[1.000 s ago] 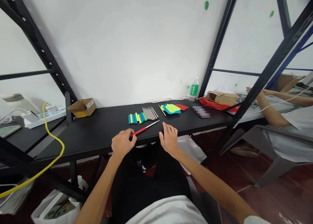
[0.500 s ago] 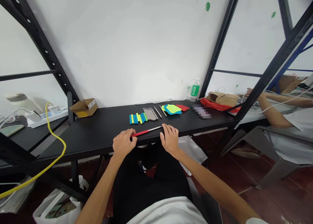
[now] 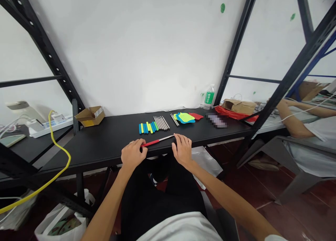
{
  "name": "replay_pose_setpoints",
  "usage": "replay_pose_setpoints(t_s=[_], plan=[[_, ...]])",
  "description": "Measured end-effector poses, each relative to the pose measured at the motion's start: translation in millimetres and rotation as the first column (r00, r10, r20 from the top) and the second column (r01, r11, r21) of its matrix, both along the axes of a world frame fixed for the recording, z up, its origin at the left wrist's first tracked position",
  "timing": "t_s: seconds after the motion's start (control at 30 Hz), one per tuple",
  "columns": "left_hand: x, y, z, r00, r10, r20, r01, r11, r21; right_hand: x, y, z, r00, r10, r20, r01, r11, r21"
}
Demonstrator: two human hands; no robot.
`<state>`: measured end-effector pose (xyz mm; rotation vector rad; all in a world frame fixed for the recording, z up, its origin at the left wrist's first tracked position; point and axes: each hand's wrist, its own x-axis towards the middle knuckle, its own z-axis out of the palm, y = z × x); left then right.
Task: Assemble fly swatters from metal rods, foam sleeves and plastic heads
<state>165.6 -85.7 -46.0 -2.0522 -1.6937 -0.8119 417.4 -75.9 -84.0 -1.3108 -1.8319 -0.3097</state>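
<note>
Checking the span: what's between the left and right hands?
Head view: a red-and-silver rod, stretching from the left hand to the right hand.

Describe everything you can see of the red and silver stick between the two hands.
The red and silver stick is slim and straight: a red section, then a thinner, metallic-looking silver one. It lies at a slight slant near the front edge of the black tabletop, silver end farther forward. The left hand grips and partly hides its red end. Fingertips of the right hand meet its silver tip, though contact is unclear.
</note>
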Motion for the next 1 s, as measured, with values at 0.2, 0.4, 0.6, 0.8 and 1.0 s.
replay_pose_setpoints(t_s=[0.2, 0.4, 0.6, 0.8, 1.0], plan=[[-0.6, -0.8, -0.1, 1.000, 0.010, 0.010, -0.009, 1.000, -0.019, 2.0, 1.0, -1.4, 0.995, 0.047, -0.086, -0.045, 0.999, 0.024], [-0.7, -1.1, 0.1, 1.000, 0.005, 0.011, -0.005, 1.000, -0.002, 3.1, 1.4, -1.9, 0.989, 0.078, -0.122, -0.074, 0.996, 0.041], [-1.5, -1.7, 0.8, 1.000, 0.004, 0.014, -0.004, 1.000, -0.008, 4.4, 1.4, -2.8, 0.989, 0.083, -0.122, -0.079, 0.996, 0.034], [0.3, -1.4, 1.0, 1.000, 0.014, -0.011, -0.014, 1.000, -0.001, 3.2, -2.3, 2.7, 0.999, 0.027, -0.034, -0.028, 0.999, -0.020], [0.2, -1.8, 0.9, 1.000, 0.017, -0.020, -0.017, 1.000, 0.010, 5.1, 1.3, 13.4, 0.999, 0.035, -0.023, -0.036, 0.997, -0.061]])
